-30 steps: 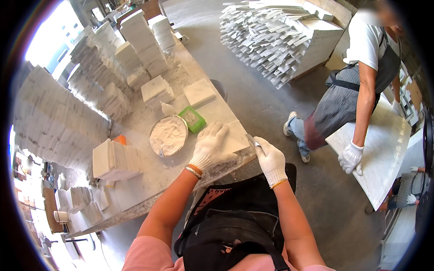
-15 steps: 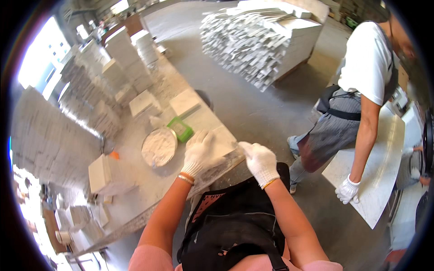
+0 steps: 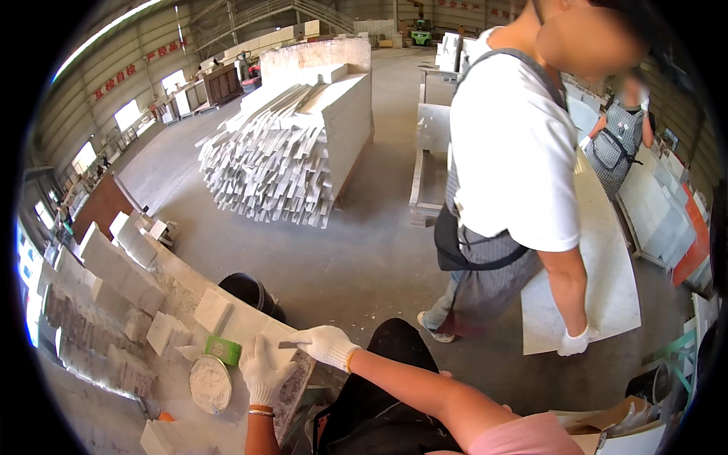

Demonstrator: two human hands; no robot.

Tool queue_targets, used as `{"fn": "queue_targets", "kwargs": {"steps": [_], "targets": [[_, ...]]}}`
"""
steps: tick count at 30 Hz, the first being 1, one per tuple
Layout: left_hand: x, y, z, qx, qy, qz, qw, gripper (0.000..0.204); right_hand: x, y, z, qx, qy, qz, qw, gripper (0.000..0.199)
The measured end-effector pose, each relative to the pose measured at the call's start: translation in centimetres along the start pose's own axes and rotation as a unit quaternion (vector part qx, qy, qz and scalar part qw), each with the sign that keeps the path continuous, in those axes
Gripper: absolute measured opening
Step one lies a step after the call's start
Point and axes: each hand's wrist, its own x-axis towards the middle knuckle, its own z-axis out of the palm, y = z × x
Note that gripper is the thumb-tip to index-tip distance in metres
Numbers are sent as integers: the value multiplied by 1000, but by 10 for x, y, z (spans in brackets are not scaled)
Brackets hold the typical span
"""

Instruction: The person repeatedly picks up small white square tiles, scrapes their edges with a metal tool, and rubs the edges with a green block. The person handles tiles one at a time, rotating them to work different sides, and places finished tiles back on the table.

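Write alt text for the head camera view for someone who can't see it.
A person's gloved left hand presses on a stone slab at a workbench edge while the gloved right hand holds a small flat tool to it. A white round dish sits nearby; a co-worker in an apron stands close.

A single view comes from a wide fisheye camera on the person's head, the left of a side-by-side pair. It looks forward and down over the person's own arms, which enter from the lower edge. The left hand (image 3: 265, 371) and right hand (image 3: 326, 345) sit close below the lens at the workbench (image 3: 182, 303), which curves away along the lower left. Farther out the view faces across the hall floor to a stack of strips (image 3: 280, 159) and a co-worker (image 3: 516, 167) standing near on the right. Straight edges bend toward the dark round rim. No second view shares the scene.
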Motion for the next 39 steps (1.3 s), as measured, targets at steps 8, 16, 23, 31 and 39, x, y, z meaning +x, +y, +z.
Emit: {"fn": "queue_targets", "kwargs": {"steps": [8, 16, 23, 31, 39], "targets": [[-3, 7, -4, 7, -11, 0, 1000, 101, -15, 18, 19, 43, 119, -70, 989, 29], [13, 28, -33, -32, -29, -51, 998, 87, -48, 11, -16, 382, -30, 41, 923, 39], [-38, 47, -68, -682, -78, -180, 705, 80, -75, 5, -57, 516, 40, 51, 854, 24], [-90, 81, -49, -877, -262, -178, 362, 110, -93, -29, -63, 316, -67, -126, 938, 13], [-102, 92, -52, -809, -232, -195, 504, 82, -113, -31, -54, 349, -74, 29, 934, 12]]}}
